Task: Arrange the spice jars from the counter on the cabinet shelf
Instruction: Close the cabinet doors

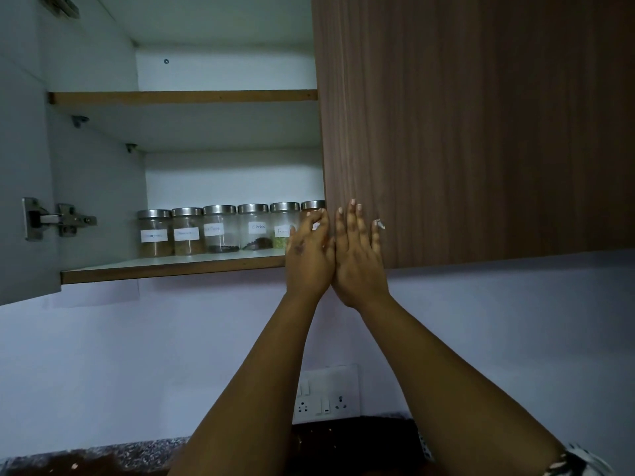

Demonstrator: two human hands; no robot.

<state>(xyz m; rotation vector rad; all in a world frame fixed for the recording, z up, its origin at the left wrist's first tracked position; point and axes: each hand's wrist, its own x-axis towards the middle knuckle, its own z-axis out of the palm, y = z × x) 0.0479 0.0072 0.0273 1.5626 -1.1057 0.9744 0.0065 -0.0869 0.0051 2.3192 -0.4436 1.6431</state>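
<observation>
Six spice jars point(220, 230) stand in a single row along the lower cabinet shelf point(171, 266), each clear-bodied with a silver lid and a white handwritten label, side by side and almost touching. We see the sixth jar point(312, 205) only in part, its lid showing past the edge of the closed right door point(481, 125) and behind raised fingers. The left hand point(307, 255) reaches up in front of the two rightmost jars with its fingers curled toward that last jar; from here we cannot tell for certain whether they grip it or merely brush it. The right hand point(359, 254) lies flat against the wood-grain door, fingers straight and spread, pointing upward, its inner edge touching the left hand. The upper shelf point(182, 96) runs across the white cabinet interior above. At the far left the open door point(20, 166) hangs out on a metal hinge point(58, 218). Below the cabinet, a white socket panel point(326, 393) sits on the pale wall between the two forearms, above a speckled counter point(103, 458).
</observation>
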